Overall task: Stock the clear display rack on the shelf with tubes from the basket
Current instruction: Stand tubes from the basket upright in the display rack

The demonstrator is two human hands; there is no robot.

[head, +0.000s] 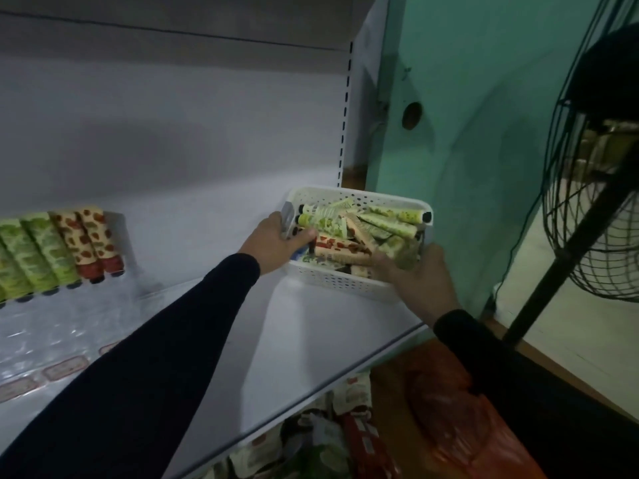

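The left hand (276, 236) gripped a pale tube (287, 216) at the white perforated plastic basket's (332, 276) nine-o'clock rim while the right hand (420, 271), blurred, closed on a green tube (403, 252); transfer to the clear display rack (52, 316), well apart at nine o'clock, seemingly came next.

Long dark sleeves (145, 368), bare hands.
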